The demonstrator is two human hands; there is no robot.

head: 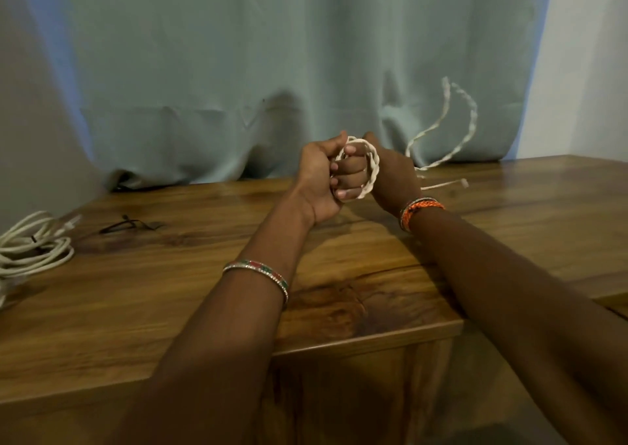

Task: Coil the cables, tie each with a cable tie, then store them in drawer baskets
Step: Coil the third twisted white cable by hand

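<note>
A white braided cable [372,167] is wound in a loop around the fingers of my right hand [390,176], which grips it above the wooden table. My left hand [317,179] is curled against the right one and holds the same coil. The cable's loose length [462,128] swings up in the air to the right, in front of the curtain, and its plug end [463,182] hangs just above the table. A thin black cable tie [131,224] lies on the table at the left.
A bundle of coiled white cables [32,251] sits at the table's left edge. A grey-green curtain [238,70] hangs behind the wooden table [170,291]. The table's front edge runs across the lower view, with a cabinet front below.
</note>
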